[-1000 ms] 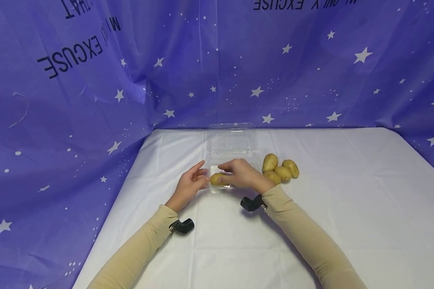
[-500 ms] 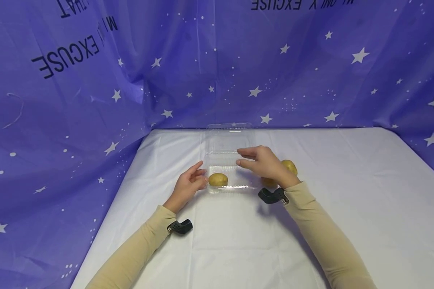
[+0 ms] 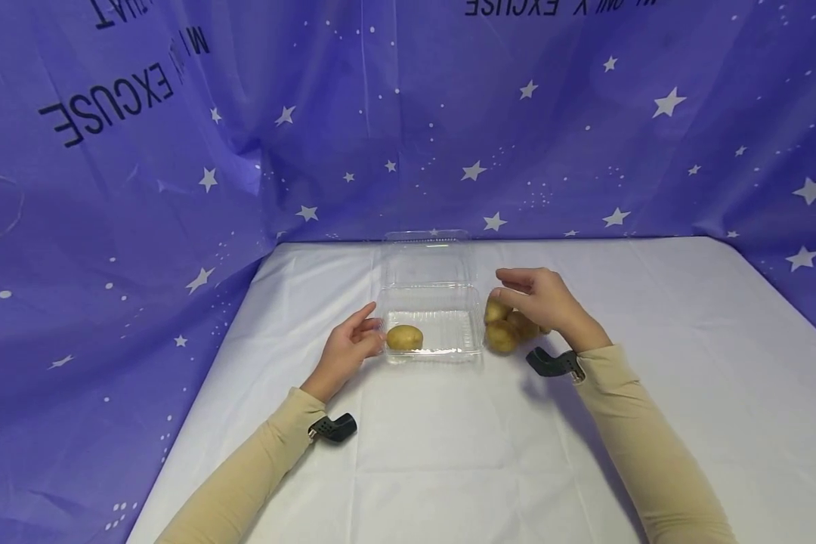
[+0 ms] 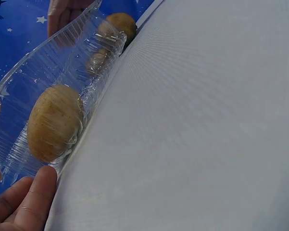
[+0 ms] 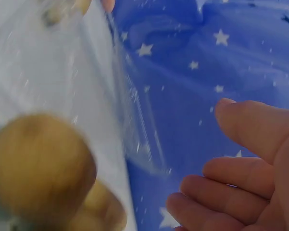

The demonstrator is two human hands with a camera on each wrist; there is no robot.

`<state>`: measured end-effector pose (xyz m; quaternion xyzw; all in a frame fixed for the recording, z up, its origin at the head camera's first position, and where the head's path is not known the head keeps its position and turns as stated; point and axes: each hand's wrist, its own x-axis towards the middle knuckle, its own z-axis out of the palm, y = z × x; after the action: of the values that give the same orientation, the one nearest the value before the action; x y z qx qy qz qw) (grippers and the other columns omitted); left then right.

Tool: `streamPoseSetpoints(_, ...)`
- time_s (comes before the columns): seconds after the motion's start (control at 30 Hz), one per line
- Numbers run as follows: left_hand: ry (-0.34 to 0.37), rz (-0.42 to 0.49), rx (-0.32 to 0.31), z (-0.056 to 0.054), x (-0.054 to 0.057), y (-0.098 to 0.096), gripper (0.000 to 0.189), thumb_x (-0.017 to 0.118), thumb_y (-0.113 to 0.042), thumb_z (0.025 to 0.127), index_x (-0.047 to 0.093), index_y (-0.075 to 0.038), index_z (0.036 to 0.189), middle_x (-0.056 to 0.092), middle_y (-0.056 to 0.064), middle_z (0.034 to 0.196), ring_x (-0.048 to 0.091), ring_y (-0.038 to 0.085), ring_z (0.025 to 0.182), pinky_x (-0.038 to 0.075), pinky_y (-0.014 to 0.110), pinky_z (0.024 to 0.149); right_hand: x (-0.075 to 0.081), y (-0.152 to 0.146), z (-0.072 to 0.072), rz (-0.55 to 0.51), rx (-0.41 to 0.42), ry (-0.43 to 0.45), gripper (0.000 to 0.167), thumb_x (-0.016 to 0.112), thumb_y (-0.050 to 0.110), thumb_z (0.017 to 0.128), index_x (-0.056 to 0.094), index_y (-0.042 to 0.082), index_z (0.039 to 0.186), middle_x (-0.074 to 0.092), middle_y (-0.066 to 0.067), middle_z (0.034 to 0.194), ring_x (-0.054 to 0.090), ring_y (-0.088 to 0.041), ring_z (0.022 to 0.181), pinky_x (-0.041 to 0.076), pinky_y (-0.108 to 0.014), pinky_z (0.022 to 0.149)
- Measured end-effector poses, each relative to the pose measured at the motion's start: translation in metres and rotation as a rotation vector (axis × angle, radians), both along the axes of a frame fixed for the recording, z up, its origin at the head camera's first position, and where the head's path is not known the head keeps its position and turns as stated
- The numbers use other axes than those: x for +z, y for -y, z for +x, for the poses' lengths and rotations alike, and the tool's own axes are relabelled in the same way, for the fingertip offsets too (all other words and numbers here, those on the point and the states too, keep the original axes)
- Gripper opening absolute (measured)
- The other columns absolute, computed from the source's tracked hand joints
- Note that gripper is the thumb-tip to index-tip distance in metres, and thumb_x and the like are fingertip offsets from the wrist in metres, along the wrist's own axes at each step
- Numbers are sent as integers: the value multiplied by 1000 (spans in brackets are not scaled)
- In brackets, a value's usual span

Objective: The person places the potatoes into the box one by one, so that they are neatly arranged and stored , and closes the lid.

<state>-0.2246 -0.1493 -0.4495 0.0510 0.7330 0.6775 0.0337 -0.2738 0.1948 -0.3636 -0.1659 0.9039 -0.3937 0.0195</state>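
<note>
A clear plastic clamshell box point(image 3: 442, 329) stands on the table with its lid point(image 3: 427, 261) raised at the back. One potato point(image 3: 404, 338) lies in its left front corner, also seen through the ribbed wall as a large potato point(image 4: 56, 123) in the left wrist view. My left hand point(image 3: 347, 349) is at the box's left side, fingertips right at the wall. Over the pile of potatoes point(image 3: 502, 336) to the right of the box hovers my right hand point(image 3: 542, 304), covering part of them. Its fingers are loosely bent with nothing between them in the right wrist view.
A white cloth point(image 3: 421, 438) covers the table. Behind it hangs a purple-blue curtain point(image 3: 353, 113) with stars and lettering, close to the raised lid. Black wrist cameras point(image 3: 333, 428) sit on both sleeves.
My right hand has let go of the potato inside the box and moved right, out over the potato pile. The left hand stays by the box's left side.
</note>
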Motion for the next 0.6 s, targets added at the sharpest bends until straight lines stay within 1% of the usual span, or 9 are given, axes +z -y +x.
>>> streamPoseSetpoints(0.23,6,1,6,-1,-2,1,68,61,3,94,35,-1,157,53,33,142,63,6,98,61,16,78,-5,-25,2,37,-57,11,52,65,26,98,58,-5,139,62,-25,139,63,-40,126,52,-52,108)
streamPoseSetpoints(0.47,6,14,-8,-2,-2,2,69,60,3,94,34,-1,158,52,33,141,62,6,97,60,16,78,-5,-43,5,76,-79,18,55,64,33,100,57,-4,141,61,-25,140,62,-41,126,53,-54,107)
streamPoseSetpoints(0.6,3,10,-12,-2,-2,1,69,60,2,94,33,0,158,52,34,141,62,5,96,60,16,78,-6,-53,7,101,-96,10,57,63,35,100,57,-4,141,62,-25,138,63,-41,125,53,-54,106)
